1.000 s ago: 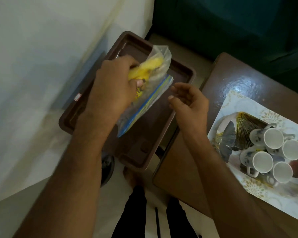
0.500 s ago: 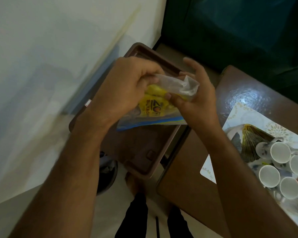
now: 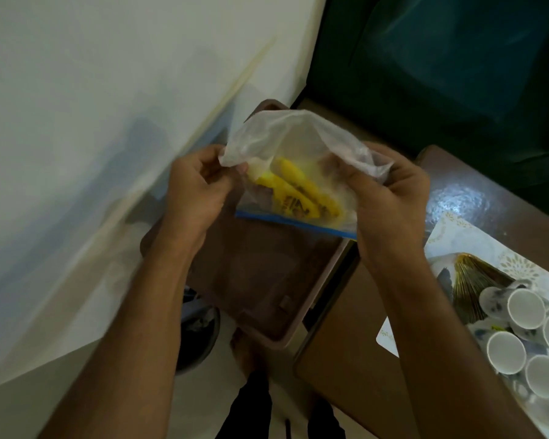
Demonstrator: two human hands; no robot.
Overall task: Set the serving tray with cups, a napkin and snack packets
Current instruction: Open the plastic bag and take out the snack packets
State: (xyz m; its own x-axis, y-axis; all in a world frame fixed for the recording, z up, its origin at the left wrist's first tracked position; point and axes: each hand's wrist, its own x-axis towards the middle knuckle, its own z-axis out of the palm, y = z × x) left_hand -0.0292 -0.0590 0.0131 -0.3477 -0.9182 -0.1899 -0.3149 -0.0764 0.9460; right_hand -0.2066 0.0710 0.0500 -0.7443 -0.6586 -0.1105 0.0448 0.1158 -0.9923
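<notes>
Clear plastic bag (image 3: 301, 144), thin, crinkled, blue strip along its lower edge, held above brown tray (image 3: 267, 280). Inside: yellow packets (image 3: 298, 188), approx 2, long axis slanting from upper left to lower right. L hand (image 3: 197, 191) and R hand (image 3: 390, 198) each pinch a side of the bag. Right of tray: 4 white cups (image 3: 525, 308), round, lying on their sides.

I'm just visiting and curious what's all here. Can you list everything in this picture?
bag: one, clear with blue strip, held open over the tray by both hands
packets: at least two, yellow, inside the bag
tray: one, brown, under the bag
table: one, brown, right of the tray
cups: four show, white inside, on a patterned tray at the right edge
left hand: grip on the bag's left edge
right hand: grip on the bag's right edge
</notes>
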